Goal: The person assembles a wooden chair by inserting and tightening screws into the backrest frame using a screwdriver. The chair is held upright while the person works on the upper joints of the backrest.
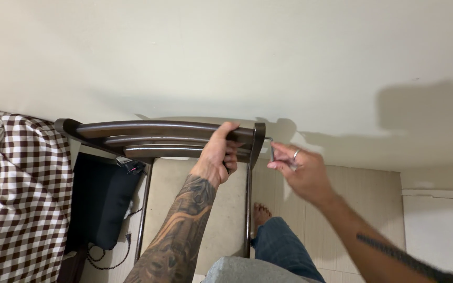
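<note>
Hex key (272,151), small and L-shaped, sits pinched in the right hand (301,170) fingertips, its short end at the chair backrest (158,137) post just beyond them. Left hand (218,154) fingers are wrapped tight around the top rail beside that post. Slipping is the likely risk: so light a pinch could let the key twist out and drop toward the bare foot (260,214) below.

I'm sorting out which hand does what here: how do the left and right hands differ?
The left hand wraps around the chair's dark wooden backrest in a full grip; the right hand pinches a small metal hex key at the chair's side post. The right hand wears a ring; none shows on the left hand. Both forearms are tattooed.
</note>
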